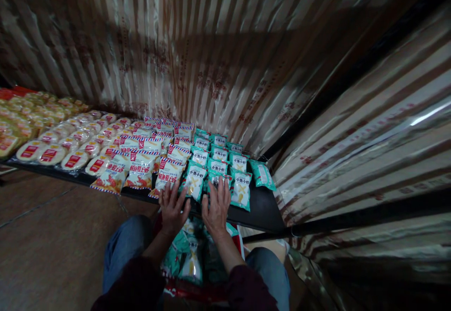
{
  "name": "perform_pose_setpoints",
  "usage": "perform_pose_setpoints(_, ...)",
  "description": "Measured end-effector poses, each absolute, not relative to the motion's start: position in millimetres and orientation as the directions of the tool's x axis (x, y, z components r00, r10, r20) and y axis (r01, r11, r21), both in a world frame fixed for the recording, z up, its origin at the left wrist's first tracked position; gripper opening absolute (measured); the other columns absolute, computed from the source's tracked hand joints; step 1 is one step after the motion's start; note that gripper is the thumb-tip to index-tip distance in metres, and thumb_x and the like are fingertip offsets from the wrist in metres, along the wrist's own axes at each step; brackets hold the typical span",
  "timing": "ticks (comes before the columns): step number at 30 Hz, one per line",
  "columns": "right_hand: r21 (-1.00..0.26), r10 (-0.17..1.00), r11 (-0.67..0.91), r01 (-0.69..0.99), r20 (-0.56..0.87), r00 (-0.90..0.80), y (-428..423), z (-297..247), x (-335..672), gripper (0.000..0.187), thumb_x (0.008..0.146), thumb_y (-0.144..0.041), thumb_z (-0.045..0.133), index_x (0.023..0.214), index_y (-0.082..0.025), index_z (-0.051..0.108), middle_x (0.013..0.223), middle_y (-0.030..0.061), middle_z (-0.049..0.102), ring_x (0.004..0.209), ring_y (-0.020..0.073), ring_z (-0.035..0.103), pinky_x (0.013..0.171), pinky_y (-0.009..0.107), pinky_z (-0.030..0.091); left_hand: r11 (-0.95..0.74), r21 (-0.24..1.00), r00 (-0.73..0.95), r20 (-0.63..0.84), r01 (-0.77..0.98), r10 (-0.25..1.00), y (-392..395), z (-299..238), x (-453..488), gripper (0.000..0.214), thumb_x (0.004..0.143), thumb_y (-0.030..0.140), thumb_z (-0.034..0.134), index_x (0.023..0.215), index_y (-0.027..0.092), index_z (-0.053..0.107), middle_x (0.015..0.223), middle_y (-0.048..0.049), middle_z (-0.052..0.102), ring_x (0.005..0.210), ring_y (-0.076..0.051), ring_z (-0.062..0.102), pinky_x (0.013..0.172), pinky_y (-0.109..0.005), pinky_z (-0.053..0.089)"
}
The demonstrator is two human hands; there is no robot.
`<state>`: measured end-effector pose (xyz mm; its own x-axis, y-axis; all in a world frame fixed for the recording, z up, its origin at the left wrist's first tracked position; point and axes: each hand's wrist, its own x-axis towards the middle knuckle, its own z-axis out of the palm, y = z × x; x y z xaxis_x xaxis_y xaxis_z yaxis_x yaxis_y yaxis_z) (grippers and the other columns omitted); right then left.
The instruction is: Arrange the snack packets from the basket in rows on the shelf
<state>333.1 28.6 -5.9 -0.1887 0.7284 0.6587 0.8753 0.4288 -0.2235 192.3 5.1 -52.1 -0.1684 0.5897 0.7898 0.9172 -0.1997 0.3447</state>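
Observation:
My left hand (172,207) lies flat with fingers spread at the front edge of a low black shelf (262,207), touching a teal snack packet (195,182). My right hand (216,205) rests beside it, fingers stretched over another teal packet (215,178). Rows of the same teal packets (220,153) fill the shelf's right end. Between my knees sits a red bag (192,259) holding more teal packets.
Left of the teal packets lie red-and-white packets (141,170), then round wrapped cakes (73,159) and yellow packets (31,113). Striped shiny sheeting (218,52) forms the walls behind and to the right. A brown floor (52,236) lies at the left.

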Motion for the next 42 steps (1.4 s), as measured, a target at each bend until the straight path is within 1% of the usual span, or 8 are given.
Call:
perform_pose_setpoints(4, -0.226, 0.740, 0.366, 0.903, 0.658, -0.136, 29.5, -11.5, 343.6, 0.041, 0.091, -0.023, 0.041, 0.131, -0.017, 0.046, 0.153, 0.0130, 0.020, 0.140, 0.0316, 0.013, 0.105, 0.057, 0.028, -0.275, 0.318, -0.073, 0.763, 0.907, 0.642, -1.2, -50.3, 206.3, 0.041, 0.080, 0.025, 0.060, 0.121, 0.025, 0.057, 0.133, -0.0093, 0.054, 0.139, -0.028, 0.024, 0.111, -0.052, 0.022)
perform_pose_setpoints(11, -0.247, 0.769, 0.334, 0.909, 0.630, -0.111, 33.8, -17.8, 343.6, 0.043, 0.090, -0.025, 0.044, 0.132, -0.017, 0.046, 0.154, 0.0140, 0.012, 0.140, 0.0316, 0.016, 0.103, 0.054, 0.032, -0.266, 0.290, -0.050, 0.757, 0.920, 0.652, 0.4, -53.0, 210.2, 0.037, 0.083, 0.024, 0.058, 0.120, 0.025, 0.058, 0.128, -0.0088, 0.058, 0.140, -0.027, 0.022, 0.110, -0.054, 0.023)
perform_pose_setpoints(16, -0.278, 0.757, 0.327, 0.903, 0.649, -0.074, 40.1, -20.1, 342.3, 0.043, 0.091, -0.025, 0.042, 0.133, -0.018, 0.044, 0.153, 0.0142, 0.014, 0.140, 0.0308, 0.016, 0.103, 0.055, 0.032, -0.251, 0.268, -0.048, 0.766, 0.930, 0.641, 0.9, -54.8, 210.6, 0.032, 0.083, 0.020, 0.059, 0.115, 0.024, 0.060, 0.125, -0.0080, 0.060, 0.139, -0.026, 0.023, 0.111, -0.052, 0.022)
perform_pose_setpoints(21, -0.298, 0.745, 0.320, 0.899, 0.666, -0.044, 44.4, -20.0, 340.8, 0.041, 0.092, -0.024, 0.039, 0.131, -0.016, 0.045, 0.153, 0.0152, 0.014, 0.140, 0.0308, 0.015, 0.103, 0.056, 0.030, -0.262, 0.287, -0.061, 0.774, 0.921, 0.630, 1.9, -56.9, 210.3, 0.031, 0.082, 0.018, 0.059, 0.113, 0.024, 0.060, 0.126, -0.0080, 0.059, 0.139, -0.025, 0.025, 0.111, -0.052, 0.023)
perform_pose_setpoints(26, -0.315, 0.772, 0.285, 0.905, 0.635, -0.022, 46.4, -21.9, 335.5, 0.041, 0.092, -0.024, 0.038, 0.130, -0.015, 0.047, 0.153, 0.0160, 0.015, 0.139, 0.0307, 0.016, 0.104, 0.055, 0.029, -0.251, 0.291, -0.065, 0.761, 0.923, 0.645, 2.4, -59.4, 210.5, 0.032, 0.083, 0.018, 0.057, 0.114, 0.026, 0.061, 0.129, -0.0077, 0.057, 0.139, -0.027, 0.024, 0.110, -0.054, 0.023)
perform_pose_setpoints(33, -0.279, 0.742, 0.281, 0.918, 0.670, -0.024, 42.6, -19.6, 331.0, 0.046, 0.091, -0.027, 0.041, 0.136, -0.019, 0.040, 0.153, 0.0153, 0.015, 0.138, 0.0335, 0.018, 0.101, 0.058, 0.031, -0.237, 0.294, -0.069, 0.749, 0.926, 0.659, 3.5, -61.2, 209.7, 0.034, 0.082, 0.016, 0.057, 0.114, 0.029, 0.062, 0.126, -0.0053, 0.060, 0.139, -0.026, 0.024, 0.112, -0.054, 0.018)
perform_pose_setpoints(38, -0.252, 0.728, 0.406, 0.878, 0.671, -0.144, 28.2, -9.7, 325.4, 0.039, 0.090, -0.022, 0.042, 0.128, -0.016, 0.050, 0.151, 0.0147, 0.023, 0.138, 0.0308, 0.021, 0.105, 0.053, 0.032, -0.237, 0.291, -0.071, 0.756, 0.927, 0.651, 4.4, -59.5, 208.8, 0.034, 0.084, 0.017, 0.056, 0.115, 0.028, 0.061, 0.128, -0.0061, 0.058, 0.140, -0.024, 0.021, 0.113, -0.051, 0.018)
perform_pose_setpoints(42, -0.316, 0.747, 0.529, 0.788, 0.614, -0.256, 16.7, -3.7, 315.5, 0.037, 0.091, -0.019, 0.039, 0.125, -0.013, 0.052, 0.141, 0.0158, 0.041, 0.132, 0.0240, 0.037, 0.105, 0.045, 0.039, -0.234, 0.311, -0.090, 0.754, 0.921, 0.650, 3.7, -59.2, 208.1, 0.035, 0.087, 0.017, 0.050, 0.119, 0.026, 0.059, 0.133, -0.0087, 0.054, 0.141, -0.024, 0.017, 0.113, -0.051, 0.017)
